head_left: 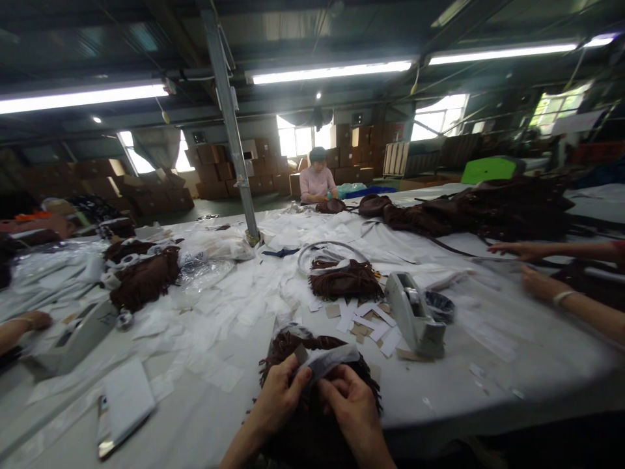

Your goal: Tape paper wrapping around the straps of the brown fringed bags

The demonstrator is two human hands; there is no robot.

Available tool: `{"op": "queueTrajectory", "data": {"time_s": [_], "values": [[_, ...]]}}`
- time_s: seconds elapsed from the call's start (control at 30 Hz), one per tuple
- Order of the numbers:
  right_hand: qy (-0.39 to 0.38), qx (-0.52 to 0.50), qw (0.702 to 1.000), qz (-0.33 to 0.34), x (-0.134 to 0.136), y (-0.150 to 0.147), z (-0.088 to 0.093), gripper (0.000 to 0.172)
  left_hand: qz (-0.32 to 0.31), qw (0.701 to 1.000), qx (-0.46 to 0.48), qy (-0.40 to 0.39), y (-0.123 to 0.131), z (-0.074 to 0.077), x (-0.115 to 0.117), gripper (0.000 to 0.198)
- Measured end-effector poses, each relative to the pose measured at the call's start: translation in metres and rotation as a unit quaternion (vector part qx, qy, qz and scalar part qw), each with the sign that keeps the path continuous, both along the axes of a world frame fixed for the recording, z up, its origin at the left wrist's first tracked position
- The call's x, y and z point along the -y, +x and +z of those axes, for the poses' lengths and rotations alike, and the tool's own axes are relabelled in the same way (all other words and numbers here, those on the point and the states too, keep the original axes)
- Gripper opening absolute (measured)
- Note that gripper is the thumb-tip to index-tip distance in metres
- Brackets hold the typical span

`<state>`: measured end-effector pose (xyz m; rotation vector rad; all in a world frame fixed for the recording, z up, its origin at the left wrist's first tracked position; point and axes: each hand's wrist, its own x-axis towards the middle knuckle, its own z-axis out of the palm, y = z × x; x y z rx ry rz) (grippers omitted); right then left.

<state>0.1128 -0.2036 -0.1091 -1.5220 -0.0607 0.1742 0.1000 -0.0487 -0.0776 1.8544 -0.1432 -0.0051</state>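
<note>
Close in front of me, a dark brown fringed bag (286, 345) lies at the table edge. Over it, a strip of thin white wrapping (334, 358) runs between my two hands. My left hand (280, 394) pinches the wrapping's left end and a small grey-brown piece of card (301, 354). With bent fingers, my right hand (351, 398) grips the wrapping's lower right side. My fingers cover part of the wrapping and the bag. A second brown fringed bag (344, 280) sits farther back, with a pale looped handle standing over it.
A grey tape dispenser (415, 319) stands right of me beside paper strips (364, 322); another dispenser (81, 342) is at left, near a co-worker's hand (36, 319). At right, another person's hands (541, 283) handle dark material. A metal post (232, 130) rises from the table.
</note>
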Motion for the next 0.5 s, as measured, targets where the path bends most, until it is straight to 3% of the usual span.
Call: {"op": "queueTrajectory", "data": {"time_s": [0.13, 0.3, 0.43, 0.5], "values": [[-0.056, 0.065, 0.996, -0.026, -0.001, -0.002, 0.005, 0.029, 0.014, 0.999, 0.005, 0.033, 0.001, 0.001, -0.002, 0.034], [-0.110, 0.127, 0.985, 0.045, 0.007, -0.005, 0.020, 0.021, 0.043, 0.997, 0.015, 0.061, 0.004, 0.002, -0.007, 0.033], [-0.103, 0.145, 0.979, 0.102, 0.014, -0.008, 0.016, 0.033, 0.008, 1.000, -0.012, 0.022, 0.005, 0.011, -0.008, 0.034], [-0.101, 0.183, 0.973, 0.093, 0.016, -0.008, 0.011, 0.024, -0.017, 1.000, 0.001, -0.016, 0.005, 0.017, -0.007, 0.032]]}}
